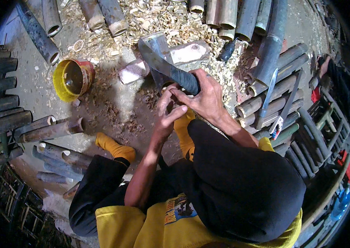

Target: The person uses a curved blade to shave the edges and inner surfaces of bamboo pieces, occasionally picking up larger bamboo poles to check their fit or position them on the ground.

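My right hand [207, 94] is closed round the dark wrapped handle of a broad-bladed knife [157, 62]. The blade points away and to the left, crossing in front of a short bamboo tube [157, 43]. That tube leans against pale stone blocks [189, 51]. Just below the blade, my left hand [167, 109] has its fingers curled at the near end of the bamboo, with the thumb standing apart. The blade and my right hand partly hide those fingertips. Both hands are close together, above my yellow-socked right foot [185, 132].
A yellow-lined bucket [68, 80] stands at the left. Pale shavings [158, 18] cover the far floor. Bamboo tubes [53, 130] lie on the left, and more [274, 95] on the right. A long blade [269, 97] and a saw [287, 105] rest on the right-hand pile.
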